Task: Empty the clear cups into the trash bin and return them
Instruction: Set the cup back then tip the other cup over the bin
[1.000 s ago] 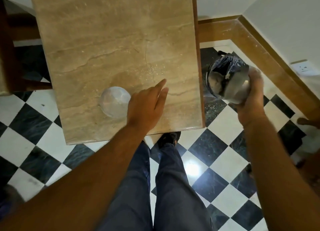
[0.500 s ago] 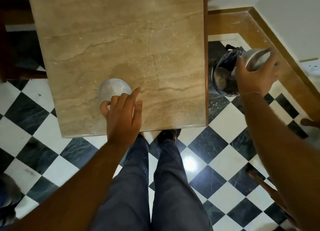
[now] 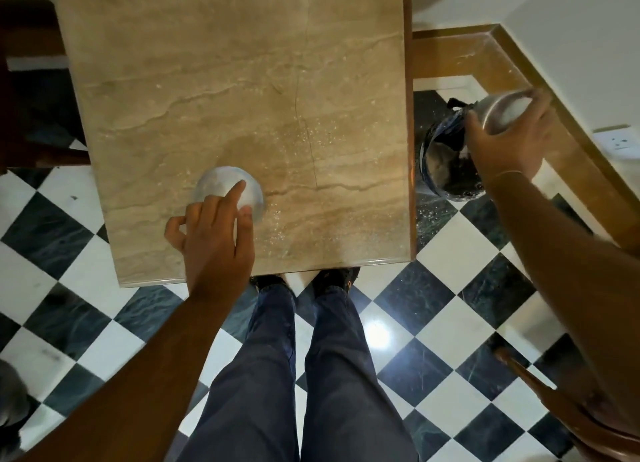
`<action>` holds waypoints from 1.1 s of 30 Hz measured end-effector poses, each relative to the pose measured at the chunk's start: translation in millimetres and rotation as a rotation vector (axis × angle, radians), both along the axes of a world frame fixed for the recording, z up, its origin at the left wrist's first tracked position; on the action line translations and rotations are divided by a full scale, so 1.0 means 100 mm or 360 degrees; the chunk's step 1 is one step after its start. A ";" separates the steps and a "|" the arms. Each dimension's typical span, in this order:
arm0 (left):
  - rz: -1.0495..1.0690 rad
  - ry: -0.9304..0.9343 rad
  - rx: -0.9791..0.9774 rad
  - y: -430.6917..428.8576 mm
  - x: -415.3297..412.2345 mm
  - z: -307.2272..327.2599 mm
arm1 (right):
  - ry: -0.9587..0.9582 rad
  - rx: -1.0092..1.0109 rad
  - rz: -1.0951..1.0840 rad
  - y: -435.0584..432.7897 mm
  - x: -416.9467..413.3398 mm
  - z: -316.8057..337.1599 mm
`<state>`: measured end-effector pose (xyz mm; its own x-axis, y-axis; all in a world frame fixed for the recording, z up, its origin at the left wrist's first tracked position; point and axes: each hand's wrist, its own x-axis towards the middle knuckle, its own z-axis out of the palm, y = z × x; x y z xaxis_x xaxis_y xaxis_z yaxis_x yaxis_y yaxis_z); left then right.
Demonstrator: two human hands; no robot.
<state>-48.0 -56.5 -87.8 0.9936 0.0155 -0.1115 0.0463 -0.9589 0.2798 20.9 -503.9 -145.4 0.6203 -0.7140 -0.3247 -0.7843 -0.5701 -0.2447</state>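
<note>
Denim legs (image 3: 294, 375) fill the bottom of the view, standing on a black-and-white checkered floor (image 3: 433, 323) with the toes of dark shoes (image 3: 334, 276) tucked just under the near edge of a tan marble surface (image 3: 225, 80).

At the near-left part of that surface sits a clear cup (image 3: 221, 187), seen from above as a pale round rim. The left hand (image 3: 214, 239) is laid over its near side — forefinger stretched across the top of the cup, thumb curled out to the left, the other fingers bent beside the cup's right edge. The grip is loosely spread around the cup; whether the fingers actually press on its wall cannot be told from this angle. Fine pale crumbs (image 3: 311, 139) are scattered over the surface to the right of the cup, along a thin dark crack.

Off the right edge of the surface, on the floor, stands a trash bin (image 3: 446, 163) lined with a dark bag, with brownish and dark matter inside. More specks lie on the tiles beside it. The right hand (image 3: 509, 142) is above and just past the bin, its grip wrapped around a second clear cup (image 3: 504, 109) — tilted on its side, blurred.

Beyond the bin, a wooden skirting (image 3: 485, 56) runs along the white wall, which carries a socket (image 3: 618, 142) at the right.
</note>
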 end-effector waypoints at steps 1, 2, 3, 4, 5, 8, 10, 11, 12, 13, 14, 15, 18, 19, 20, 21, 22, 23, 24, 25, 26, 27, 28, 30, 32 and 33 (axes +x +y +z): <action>0.0021 -0.0011 0.0013 0.02 0.00 0.00 | 0.0034 0.0008 0.0043 0.00 0.03 0.01; 0.0022 -0.0014 0.0029 0.05 0.00 0.01 | 0.0068 0.0043 0.0013 -0.03 0.05 0.01; 0.0020 -0.0006 0.0047 0.06 0.00 0.01 | 0.0054 0.0072 -0.0054 -0.03 0.04 0.00; 0.0040 0.0018 0.0051 0.06 0.00 0.01 | -0.0035 0.0142 -0.0159 -0.04 0.00 -0.03; 0.0064 0.0065 0.0040 0.05 0.03 0.02 | -0.0184 0.0271 -0.0293 -0.07 -0.03 -0.03; 0.0146 0.0228 0.0017 0.03 0.09 0.00 | -0.0481 0.1092 -0.0733 -0.02 -0.06 0.19; 0.0162 0.0332 0.0007 0.03 0.15 -0.05 | -0.0593 0.1698 -0.1088 0.08 -0.14 0.37; 0.0153 0.0398 -0.0002 0.01 0.19 -0.07 | -0.0624 0.1892 -0.1192 0.14 -0.20 0.46; 0.0155 0.0481 -0.0014 0.00 0.22 -0.10 | -0.0648 0.2096 -0.1229 0.20 -0.27 0.51; 0.0157 0.0550 -0.0024 -0.01 0.25 -0.12 | -0.0641 0.2247 -0.1260 0.27 -0.31 0.58; 0.0151 0.0601 -0.0027 -0.02 0.28 -0.14 | -0.0610 0.2333 -0.1257 0.34 -0.32 0.63; 0.0142 0.0640 -0.0024 -0.03 0.31 -0.15 | -0.0560 0.2379 -0.1262 0.40 -0.31 0.66; 0.0110 0.0751 0.0001 -0.07 0.36 -0.17 | -0.0431 0.2379 -0.1158 0.68 -0.31 0.75; 0.0100 0.0775 0.0021 -0.07 0.37 -0.17 | -0.0395 0.2364 -0.1102 0.79 -0.31 0.75; 0.0093 0.0781 0.0046 -0.07 0.37 -0.18 | -0.0367 0.2357 -0.1013 0.88 -0.31 0.74; 0.0090 0.0775 0.0080 -0.06 0.38 -0.18 | -0.0324 0.2347 -0.0918 0.98 -0.30 0.71; 0.0080 0.0769 0.0120 -0.05 0.39 -0.17 | -0.0268 0.2295 -0.0806 1.07 -0.31 0.65; 0.0061 0.0769 0.0159 -0.05 0.39 -0.17 | -0.0191 0.2182 -0.0686 1.16 -0.31 0.62; 0.0043 0.0780 0.0191 -0.04 0.40 -0.17 | -0.0091 0.2008 -0.0563 1.26 -0.31 0.59; 0.0033 0.0781 0.0202 -0.02 0.41 -0.18 | 0.0002 0.1797 -0.0446 1.36 -0.31 0.55; 0.0030 0.0766 0.0191 0.00 0.43 -0.18 | 0.0060 0.1608 -0.0351 1.45 -0.31 0.51; 0.0037 0.0733 0.0160 0.03 0.43 -0.18 | 0.0073 0.1495 -0.0289 1.53 -0.31 0.47; 0.0043 0.0704 0.0124 0.05 0.43 -0.18 | 0.0062 0.1450 -0.0251 1.59 -0.32 0.42; 0.0052 0.0681 0.0080 0.08 0.43 -0.17 | 0.0035 0.1412 -0.0216 1.70 -0.34 0.39; 0.0067 0.0675 0.0057 0.08 0.44 -0.14 | -0.0006 0.1382 -0.0200 1.76 -0.35 0.36; 0.0078 0.0672 0.0046 0.08 0.44 -0.11 | -0.0007 0.1361 -0.0195 1.79 -0.35 0.34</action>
